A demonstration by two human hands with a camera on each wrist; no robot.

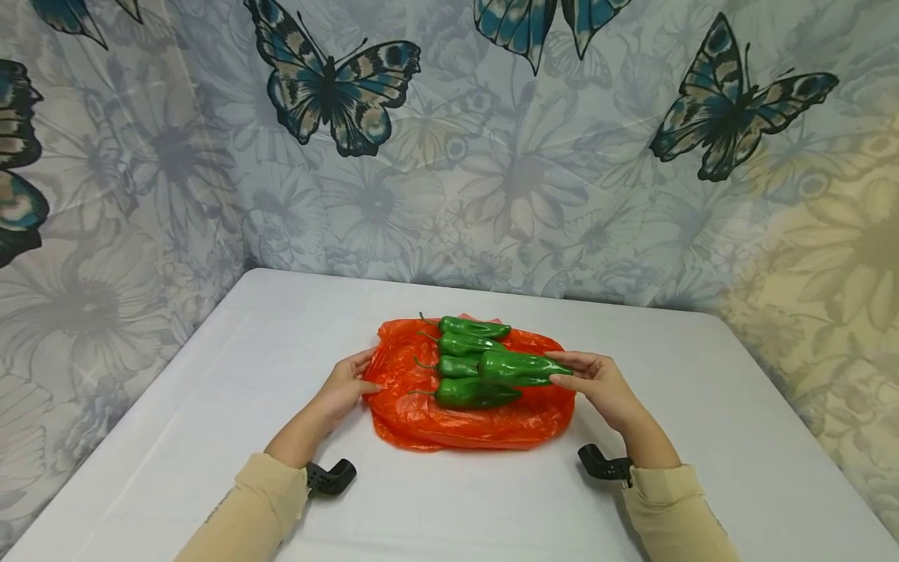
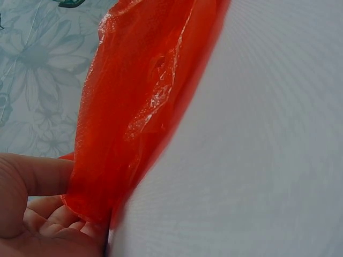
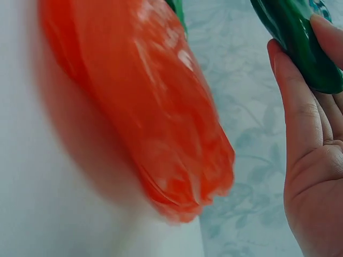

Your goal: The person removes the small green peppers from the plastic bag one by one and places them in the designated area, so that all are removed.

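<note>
A crinkled red plastic bag [image 1: 449,425] lies flat on the white table, with several green peppers [image 1: 477,393] in a column on top, their thin stems pointing left. My left hand [image 1: 344,386] holds the bag's left edge; in the left wrist view the thumb [image 2: 48,175] lies over the plastic and the other fingers are underneath. Between thumb and fingers, my right hand [image 1: 600,384] pinches the tapered right end of another green pepper [image 1: 520,367], which overlaps the column in the head view. In the right wrist view this pepper [image 3: 300,48] is raised above the bag's end.
The white table [image 1: 449,507] extends around the bag on all sides. Behind it hangs a floral cloth backdrop [image 1: 449,203] with blue butterflies. Each wrist bears a black camera mount [image 1: 332,478] close above the tabletop.
</note>
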